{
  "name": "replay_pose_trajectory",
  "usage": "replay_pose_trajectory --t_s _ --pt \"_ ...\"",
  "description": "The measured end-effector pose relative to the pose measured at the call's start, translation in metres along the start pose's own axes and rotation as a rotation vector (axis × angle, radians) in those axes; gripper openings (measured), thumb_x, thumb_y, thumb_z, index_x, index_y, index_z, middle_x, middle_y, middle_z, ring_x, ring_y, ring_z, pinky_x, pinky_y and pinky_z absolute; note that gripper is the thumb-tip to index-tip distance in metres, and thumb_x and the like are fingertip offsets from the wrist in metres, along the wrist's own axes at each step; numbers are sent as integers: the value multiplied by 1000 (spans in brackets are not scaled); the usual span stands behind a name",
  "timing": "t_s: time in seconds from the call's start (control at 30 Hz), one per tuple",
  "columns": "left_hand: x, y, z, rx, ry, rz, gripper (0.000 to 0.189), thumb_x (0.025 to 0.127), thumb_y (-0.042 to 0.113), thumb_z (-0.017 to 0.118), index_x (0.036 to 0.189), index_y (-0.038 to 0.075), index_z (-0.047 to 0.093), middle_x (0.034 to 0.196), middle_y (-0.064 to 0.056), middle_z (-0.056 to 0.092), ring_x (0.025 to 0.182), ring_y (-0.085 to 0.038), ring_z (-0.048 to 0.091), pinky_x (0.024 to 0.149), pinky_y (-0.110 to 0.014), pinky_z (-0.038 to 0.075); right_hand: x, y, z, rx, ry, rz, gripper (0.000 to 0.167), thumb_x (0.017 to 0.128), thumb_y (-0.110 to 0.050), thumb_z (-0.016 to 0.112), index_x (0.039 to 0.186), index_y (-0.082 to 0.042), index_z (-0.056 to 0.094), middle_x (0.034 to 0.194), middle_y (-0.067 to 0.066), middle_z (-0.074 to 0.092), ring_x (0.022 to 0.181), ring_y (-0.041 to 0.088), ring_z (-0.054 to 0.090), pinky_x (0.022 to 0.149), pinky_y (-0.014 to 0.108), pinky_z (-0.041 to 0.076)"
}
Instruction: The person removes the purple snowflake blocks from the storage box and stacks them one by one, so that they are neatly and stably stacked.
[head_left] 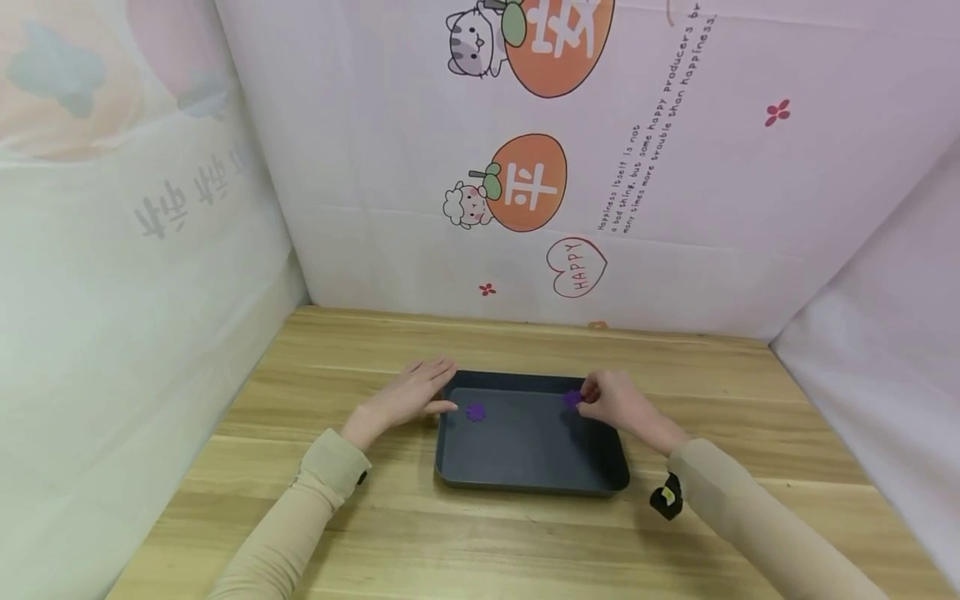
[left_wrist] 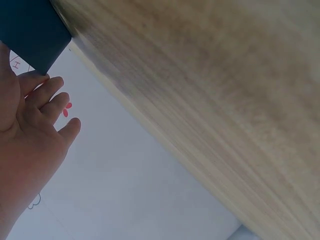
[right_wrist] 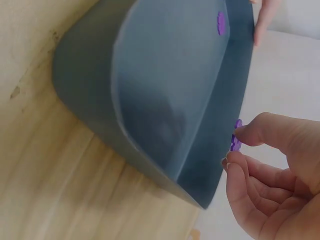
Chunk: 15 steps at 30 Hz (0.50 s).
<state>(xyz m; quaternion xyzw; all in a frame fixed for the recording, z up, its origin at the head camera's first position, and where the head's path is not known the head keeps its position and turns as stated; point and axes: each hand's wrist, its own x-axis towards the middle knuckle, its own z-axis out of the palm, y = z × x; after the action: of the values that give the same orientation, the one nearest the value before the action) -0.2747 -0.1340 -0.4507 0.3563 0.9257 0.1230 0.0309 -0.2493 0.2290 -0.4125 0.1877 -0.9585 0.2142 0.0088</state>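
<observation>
A dark grey rectangular tray (head_left: 525, 450) lies on the wooden table. My left hand (head_left: 416, 392) rests at its left back corner, fingers straight along the rim and thumb reaching over the inside. Near that thumb, a small purple scalloped piece (head_left: 476, 412) lies on the tray floor. Over the right back part of the tray, my right hand (head_left: 617, 403) pinches a second purple scalloped piece (right_wrist: 236, 136) between thumb and fingertips. In the left wrist view, the left hand (left_wrist: 37, 110) touches the tray's corner (left_wrist: 37, 35). Exactly what the purple pieces are, I cannot tell.
The wooden table (head_left: 480, 542) extends around the tray. A pale printed cloth (head_left: 405, 150) hangs behind it, with plain white cloth (head_left: 892, 250) at the right side. A black wrist device (head_left: 667, 497) hangs by the right cuff.
</observation>
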Motion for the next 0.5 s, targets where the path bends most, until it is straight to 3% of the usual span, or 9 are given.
replay_pose_trajectory --t_s 0.3,0.5 --pt "0 2 0 -1 5 2 76 100 47 52 154 -1 30 162 -19 28 153 -36 23 127 -55 19 -11 9 -18 15 -9 102 20 82 -7 75 93 9 68 86 20 73 77 26 70 66 37 61" --pt "0 2 -1 -3 7 1 76 100 48 52 154 0 29 162 -19 27 153 -36 23 127 -55 18 -17 20 -25 -25 14 97 19 82 -8 74 91 9 69 84 20 73 76 26 69 66 39 61"
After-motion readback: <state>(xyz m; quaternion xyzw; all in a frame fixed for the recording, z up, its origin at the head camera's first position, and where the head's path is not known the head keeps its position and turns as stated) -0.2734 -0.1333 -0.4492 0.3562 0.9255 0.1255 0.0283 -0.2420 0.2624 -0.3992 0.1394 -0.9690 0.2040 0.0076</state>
